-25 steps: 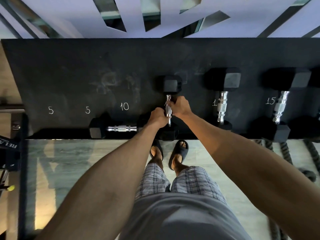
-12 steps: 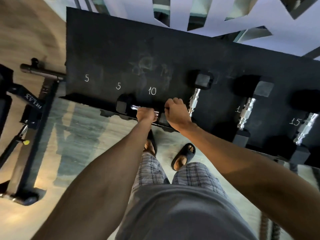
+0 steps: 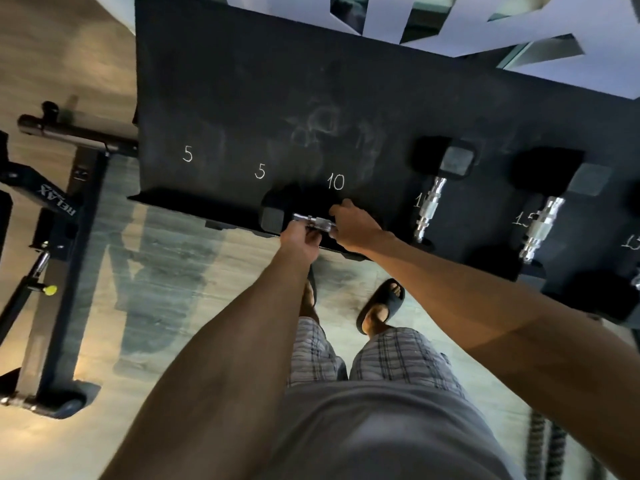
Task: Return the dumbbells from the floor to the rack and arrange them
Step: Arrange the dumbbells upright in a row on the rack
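A black hex dumbbell (image 3: 275, 220) with a chrome handle lies sideways along the front lip of the black rack shelf (image 3: 214, 109), below the chalk marks "5" and "10". My left hand (image 3: 299, 239) grips its handle from the near side. My right hand (image 3: 355, 226) curls over the handle's right end and hides that head. To the right, a second dumbbell (image 3: 429, 209) lies front to back on the shelf, then a larger one (image 3: 543, 226) by a chalk "15". A further one shows partly at the right edge.
A black bench frame (image 3: 55, 216) labelled RELAX, with a yellow knob, stands on the wood floor to the left of the rack. A thick rope (image 3: 540, 441) lies on the floor at lower right. My feet in dark slides (image 3: 384, 303) are just under the rack's front edge.
Both hands left the dumbbell lying front to back and moved left onto the sideways dumbbell at the rack's lip. The view swung to the left.
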Available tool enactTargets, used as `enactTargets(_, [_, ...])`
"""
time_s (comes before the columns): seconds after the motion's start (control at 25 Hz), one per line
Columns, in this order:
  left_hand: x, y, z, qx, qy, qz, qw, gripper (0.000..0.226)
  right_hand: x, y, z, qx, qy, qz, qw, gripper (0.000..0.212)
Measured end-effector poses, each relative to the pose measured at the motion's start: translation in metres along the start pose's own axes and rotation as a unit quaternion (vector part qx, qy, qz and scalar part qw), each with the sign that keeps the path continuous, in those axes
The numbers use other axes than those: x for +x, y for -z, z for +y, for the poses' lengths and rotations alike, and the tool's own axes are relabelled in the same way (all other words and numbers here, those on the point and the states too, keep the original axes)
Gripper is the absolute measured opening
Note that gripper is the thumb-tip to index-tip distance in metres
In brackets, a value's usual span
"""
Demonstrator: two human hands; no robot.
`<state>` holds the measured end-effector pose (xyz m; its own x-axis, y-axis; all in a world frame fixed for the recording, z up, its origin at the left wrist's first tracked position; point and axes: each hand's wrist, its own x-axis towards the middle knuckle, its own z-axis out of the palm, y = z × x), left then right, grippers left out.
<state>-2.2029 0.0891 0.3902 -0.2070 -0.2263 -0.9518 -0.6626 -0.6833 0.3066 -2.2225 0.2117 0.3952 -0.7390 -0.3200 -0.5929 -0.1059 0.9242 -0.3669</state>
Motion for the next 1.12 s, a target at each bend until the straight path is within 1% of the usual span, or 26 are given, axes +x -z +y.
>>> enactTargets(0.12, [0.010,-0.002,0.001,-0.015,0.016,-0.014,1.000,0.021,0.007,-0.014,-0.007,-0.083,-0.014,-0.001,0.996,0.039])
enactTargets(0.2, [0.015,-0.002,0.004,-0.008,0.022,-0.010,1.000,0.019,0.007,-0.018,-0.012,-0.096,-0.042,0.016,0.994,0.035])
enactTargets(0.28, [0.020,-0.004,0.003,-0.002,0.020,-0.002,1.000,0.015,0.006,-0.021,-0.013,-0.082,-0.060,0.028,0.994,0.031])
enactTargets(0.36, [0.013,-0.007,0.004,0.029,0.006,0.001,1.000,0.024,0.001,-0.020,-0.014,-0.062,-0.067,0.064,0.994,0.026])
enactTargets(0.44, [0.002,-0.017,0.008,0.051,-0.033,-0.007,0.998,0.018,-0.003,-0.015,-0.014,-0.013,-0.086,0.092,0.992,0.020])
enactTargets(0.48, [-0.003,-0.025,0.013,0.084,-0.058,-0.001,0.995,0.016,-0.005,-0.012,-0.015,0.021,-0.101,0.101,0.990,0.019])
enactTargets(0.52, [-0.005,-0.034,0.021,0.127,-0.091,-0.001,0.988,0.019,-0.004,-0.009,-0.016,0.058,-0.119,0.114,0.985,0.019])
enactTargets(0.6, [-0.003,-0.052,0.037,0.219,-0.159,0.001,0.963,0.032,0.002,-0.002,-0.018,0.165,-0.161,0.139,0.963,0.019])
enactTargets(0.64, [0.001,-0.060,0.043,0.269,-0.190,0.001,0.944,0.035,0.005,0.001,-0.018,0.242,-0.178,0.149,0.942,0.019])
enactTargets(0.72, [0.004,-0.075,0.050,0.378,-0.245,-0.026,0.892,0.028,0.013,0.003,-0.017,0.369,-0.200,0.168,0.892,0.017])
enactTargets(0.76, [-0.002,-0.082,0.054,0.428,-0.267,-0.045,0.862,0.023,0.016,0.004,-0.017,0.399,-0.213,0.175,0.875,0.015])
enactTargets(0.84, [-0.007,-0.095,0.061,0.491,-0.300,-0.078,0.814,0.017,0.023,0.008,-0.017,0.428,-0.235,0.188,0.852,0.016])
enactTargets(0.96, [-0.007,-0.106,0.068,0.539,-0.323,-0.104,0.771,0.016,0.030,0.013,-0.015,0.468,-0.250,0.194,0.825,0.020])
enactTargets(1.12, [0.006,-0.108,0.072,0.572,-0.332,-0.111,0.741,0.018,0.036,0.013,-0.017,0.443,-0.257,0.202,0.835,0.022])
